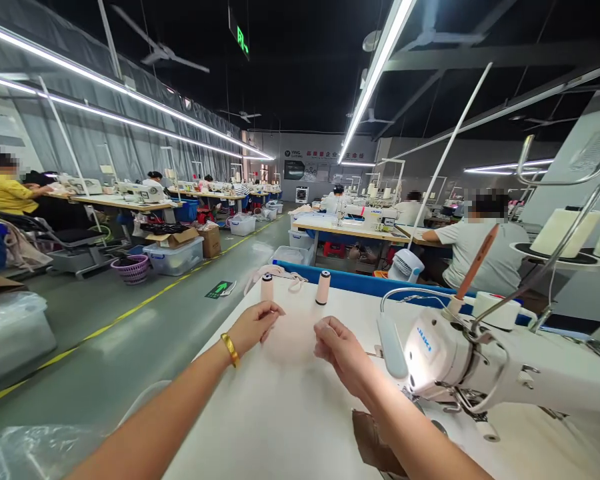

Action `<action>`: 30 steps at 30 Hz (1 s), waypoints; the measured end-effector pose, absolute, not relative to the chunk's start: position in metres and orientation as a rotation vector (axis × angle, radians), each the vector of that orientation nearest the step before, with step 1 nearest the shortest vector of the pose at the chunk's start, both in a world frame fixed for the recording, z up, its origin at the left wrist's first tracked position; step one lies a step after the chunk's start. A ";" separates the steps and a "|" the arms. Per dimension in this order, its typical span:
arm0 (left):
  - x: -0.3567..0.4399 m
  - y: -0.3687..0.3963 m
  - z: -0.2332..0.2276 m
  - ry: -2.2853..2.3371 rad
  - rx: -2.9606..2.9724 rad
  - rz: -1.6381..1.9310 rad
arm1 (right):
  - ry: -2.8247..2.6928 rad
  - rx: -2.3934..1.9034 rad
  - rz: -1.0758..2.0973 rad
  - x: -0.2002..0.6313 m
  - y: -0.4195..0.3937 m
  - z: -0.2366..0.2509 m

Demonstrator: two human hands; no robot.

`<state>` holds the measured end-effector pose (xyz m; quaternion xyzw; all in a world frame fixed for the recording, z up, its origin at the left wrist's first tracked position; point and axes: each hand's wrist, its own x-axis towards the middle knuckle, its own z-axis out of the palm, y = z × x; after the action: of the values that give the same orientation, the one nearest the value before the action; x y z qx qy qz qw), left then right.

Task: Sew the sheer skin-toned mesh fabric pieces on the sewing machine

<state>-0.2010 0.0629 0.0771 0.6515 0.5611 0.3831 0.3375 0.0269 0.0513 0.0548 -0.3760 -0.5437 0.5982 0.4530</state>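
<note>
My left hand and my right hand rest on a white work table, each pinching an edge of a small pale pink piece of fabric stretched between them. A gold bangle circles my left wrist. Two pink thread spools stand upright just beyond the fabric. A white sewing machine with its lamp lit sits to the right of my right hand. A brown piece lies on the table under my right forearm.
A grey aisle with a yellow floor line runs along the left. Bins, a cardboard box and a purple basket stand there. Other people sit at sewing tables on both sides. Large thread cones stand at the far right.
</note>
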 end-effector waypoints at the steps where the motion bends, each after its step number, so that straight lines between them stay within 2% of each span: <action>1: -0.203 0.073 0.072 1.525 1.702 1.043 | -1.333 -0.958 1.426 0.020 0.062 0.052; 5: -0.205 0.102 0.053 1.754 1.772 1.144 | -1.297 -1.108 1.252 0.000 0.095 0.039; 12: -0.205 0.116 0.043 2.042 2.018 1.044 | -1.281 -1.253 1.101 -0.008 0.113 0.028; 16: -0.201 0.104 0.052 1.954 2.290 0.969 | -1.314 -1.292 1.056 -0.007 0.114 0.023; 21: -0.190 0.094 0.052 1.779 2.491 0.628 | -1.372 -1.326 0.989 -0.002 0.115 0.022; 25: -0.187 0.101 0.048 1.831 2.468 0.428 | -1.445 -1.351 0.877 0.016 0.096 0.020; 30: -0.193 0.110 0.037 1.746 2.518 0.366 | -1.642 -1.354 0.718 0.071 0.021 0.015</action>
<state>-0.1928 0.1096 0.0370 0.8156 0.5656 0.1186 0.0281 0.0709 0.0207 0.0154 -0.5434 -0.6589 0.2880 0.4331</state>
